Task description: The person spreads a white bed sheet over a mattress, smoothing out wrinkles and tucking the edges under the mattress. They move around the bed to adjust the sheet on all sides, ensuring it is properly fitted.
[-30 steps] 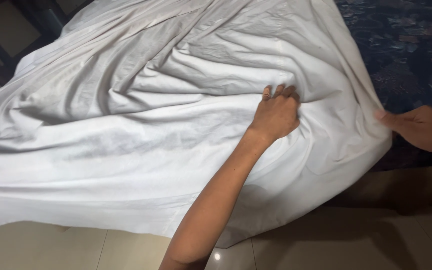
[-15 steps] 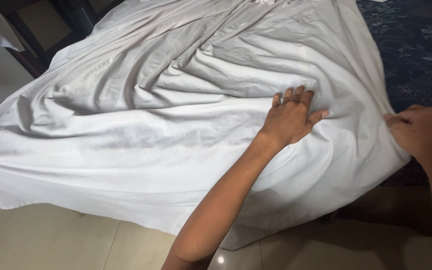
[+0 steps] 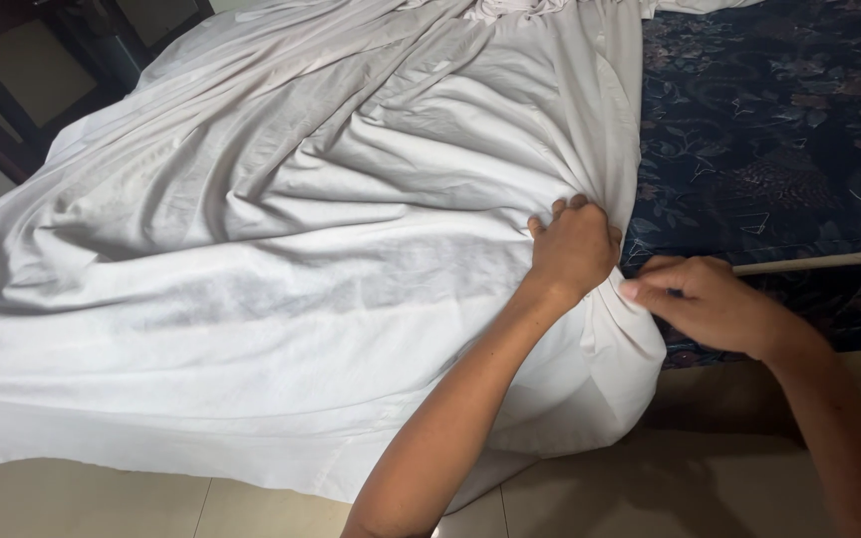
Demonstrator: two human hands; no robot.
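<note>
At the mattress (image 3: 779, 130) corner, our left hand (image 3: 572, 249) fists the white sheet (image 3: 281, 259) while our right hand (image 3: 710, 304) pinches its edge; we should pull evenly.

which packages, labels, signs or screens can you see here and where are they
None in view: only a white sheet gripped by the left hand and pinched at its edge by the right hand, over a dark blue floral mattress.
</note>
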